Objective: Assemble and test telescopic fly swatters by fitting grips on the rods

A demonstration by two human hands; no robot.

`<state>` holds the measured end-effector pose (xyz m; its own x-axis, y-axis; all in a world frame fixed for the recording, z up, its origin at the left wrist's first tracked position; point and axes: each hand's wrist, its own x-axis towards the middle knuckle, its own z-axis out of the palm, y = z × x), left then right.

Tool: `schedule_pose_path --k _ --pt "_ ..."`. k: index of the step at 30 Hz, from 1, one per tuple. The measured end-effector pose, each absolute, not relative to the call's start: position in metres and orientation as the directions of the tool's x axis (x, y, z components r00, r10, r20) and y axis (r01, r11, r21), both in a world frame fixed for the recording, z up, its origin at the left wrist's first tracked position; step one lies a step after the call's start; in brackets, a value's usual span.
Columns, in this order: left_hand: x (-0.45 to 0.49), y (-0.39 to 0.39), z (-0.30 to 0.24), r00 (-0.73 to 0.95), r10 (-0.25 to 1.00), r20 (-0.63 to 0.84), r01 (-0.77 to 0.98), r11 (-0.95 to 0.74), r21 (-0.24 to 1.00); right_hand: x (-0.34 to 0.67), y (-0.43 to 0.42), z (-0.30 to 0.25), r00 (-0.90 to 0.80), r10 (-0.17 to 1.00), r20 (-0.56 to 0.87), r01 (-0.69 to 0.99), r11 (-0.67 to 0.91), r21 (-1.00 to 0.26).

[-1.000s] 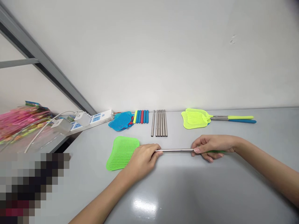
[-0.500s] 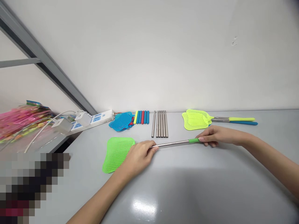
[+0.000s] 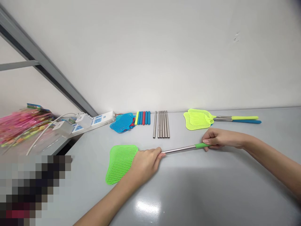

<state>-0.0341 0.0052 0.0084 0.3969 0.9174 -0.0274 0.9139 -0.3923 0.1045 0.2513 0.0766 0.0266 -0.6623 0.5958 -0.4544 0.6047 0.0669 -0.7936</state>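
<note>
A green fly swatter lies across the grey table [image 3: 188, 194]: its mesh head [image 3: 119, 162] is at the left, its metal rod [image 3: 178, 149] runs right to a green grip [image 3: 199, 145]. My left hand [image 3: 145, 161] is closed round the rod's end next to the head. My right hand [image 3: 217, 138] is closed on the green grip. The rod slopes slightly up to the right.
Along the wall lie blue mesh heads [image 3: 122, 121], several coloured grips [image 3: 142, 117], several bare metal rods [image 3: 161, 124] and yellow swatters [image 3: 198, 119] with yellow and blue handles. A white power strip [image 3: 94, 121] and pink packets [image 3: 21, 124] sit at the left.
My right hand slid right along the rod to the green grip, so more bare rod shows between my hands. The swatter shifted slightly and its right end tilted up.
</note>
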Motion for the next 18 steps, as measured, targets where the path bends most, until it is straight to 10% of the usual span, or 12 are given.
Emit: schedule_pose_path --k 18 --pt "-0.03 -0.002 0.003 0.427 0.904 -0.003 0.899 -0.424 0.112 0.24 0.068 0.028 -0.614 0.513 -0.6 0.61 -0.174 -0.773"
